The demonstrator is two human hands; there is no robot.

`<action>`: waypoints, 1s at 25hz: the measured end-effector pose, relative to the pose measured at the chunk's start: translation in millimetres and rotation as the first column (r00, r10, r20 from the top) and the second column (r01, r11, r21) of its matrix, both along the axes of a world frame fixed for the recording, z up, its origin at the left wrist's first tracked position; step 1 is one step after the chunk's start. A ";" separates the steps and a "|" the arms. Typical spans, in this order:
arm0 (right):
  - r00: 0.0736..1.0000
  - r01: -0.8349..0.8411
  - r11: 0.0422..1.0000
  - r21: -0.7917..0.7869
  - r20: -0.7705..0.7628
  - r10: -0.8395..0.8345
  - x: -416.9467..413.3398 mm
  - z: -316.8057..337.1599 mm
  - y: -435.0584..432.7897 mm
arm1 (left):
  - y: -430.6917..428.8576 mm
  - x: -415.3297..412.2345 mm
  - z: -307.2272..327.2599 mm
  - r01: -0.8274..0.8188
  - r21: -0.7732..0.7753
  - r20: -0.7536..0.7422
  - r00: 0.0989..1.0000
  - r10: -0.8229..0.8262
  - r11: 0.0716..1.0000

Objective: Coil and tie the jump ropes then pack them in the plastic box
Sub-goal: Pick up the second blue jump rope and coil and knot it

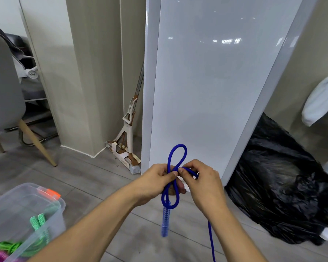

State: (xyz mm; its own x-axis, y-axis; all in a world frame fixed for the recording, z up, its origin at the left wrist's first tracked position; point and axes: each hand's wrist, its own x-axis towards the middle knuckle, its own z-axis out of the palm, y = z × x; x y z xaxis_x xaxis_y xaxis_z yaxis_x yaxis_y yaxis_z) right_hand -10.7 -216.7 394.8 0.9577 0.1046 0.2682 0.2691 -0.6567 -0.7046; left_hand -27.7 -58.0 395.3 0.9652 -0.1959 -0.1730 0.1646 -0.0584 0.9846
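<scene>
Mid-air over the floor, left hand (155, 183) and right hand (203, 184) both pinch the blue jump rope (165, 220) where its loop crosses. Handle hangs below. Looks like coiling, no tie yet. Next I'd gather the trailing tail. Plastic box (59, 220) sits lower left, green rope (37, 222) inside. Black bag (282, 195) is near on the right, off the path.

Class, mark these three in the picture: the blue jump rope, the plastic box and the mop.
blue jump rope (165, 220): head view, on its hanging handle.
plastic box (55, 224): head view, on its clear right wall.
mop (128, 129): head view, on its white frame.
</scene>
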 end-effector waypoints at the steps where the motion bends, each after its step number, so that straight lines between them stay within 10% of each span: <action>1: 1.000 0.006 1.000 -0.015 -0.004 -0.006 0.0 1.2 0.5 | 1.7 0.7 -0.7 0.009 -0.027 -0.027 1.000 -0.010 1.000; 7: 0.998 -0.060 0.987 -0.151 -0.007 0.060 0.4 1.1 -1.1 | 7.3 6.6 -7.2 0.043 0.156 -0.057 0.998 -0.034 0.987; 14: 0.999 0.017 0.962 -0.273 -0.039 -0.029 13.3 4.4 -28.9 | 22.0 18.7 -6.0 -0.306 0.461 0.188 0.951 0.245 0.833; 19: 0.977 0.193 0.963 -0.187 -0.049 -0.206 23.0 5.9 -52.7 | 40.0 32.7 -11.4 -0.650 0.195 0.120 0.759 0.640 0.735; 25: 0.992 0.024 0.958 0.286 -0.126 0.013 11.0 9.9 -11.4 | 15.6 18.6 -4.2 -0.484 -0.212 -0.163 0.874 0.458 0.849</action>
